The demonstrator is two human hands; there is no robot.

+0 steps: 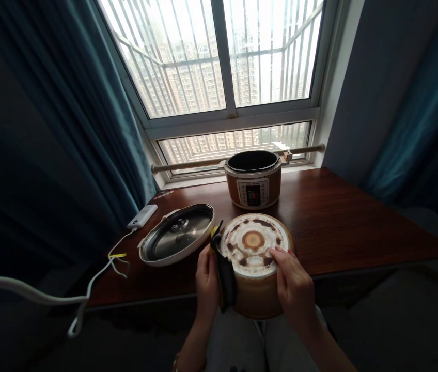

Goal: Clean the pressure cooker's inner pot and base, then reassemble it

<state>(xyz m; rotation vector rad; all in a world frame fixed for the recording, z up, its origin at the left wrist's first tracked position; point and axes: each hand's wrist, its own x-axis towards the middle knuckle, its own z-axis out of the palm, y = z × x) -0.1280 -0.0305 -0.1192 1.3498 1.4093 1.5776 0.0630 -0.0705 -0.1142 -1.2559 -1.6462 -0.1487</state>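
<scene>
An upturned pot [255, 248] with a stained, scorched bottom rests at the near edge of the wooden table [343, 217], partly over my lap. My left hand [206, 276] grips a dark cloth [227, 276] against the pot's left side. My right hand [294, 281] lies on the pot's right rim, fingers curled over the stained bottom. Behind it stands a brown electric cooker base [254, 178], lid off. Its lid [178, 240] lies upside down to the left.
A white power bank [142, 216] with a white cable [87, 289] sits at the table's left corner. A wooden rod [188, 164] lies along the window sill. Teal curtains [87, 103] hang on both sides.
</scene>
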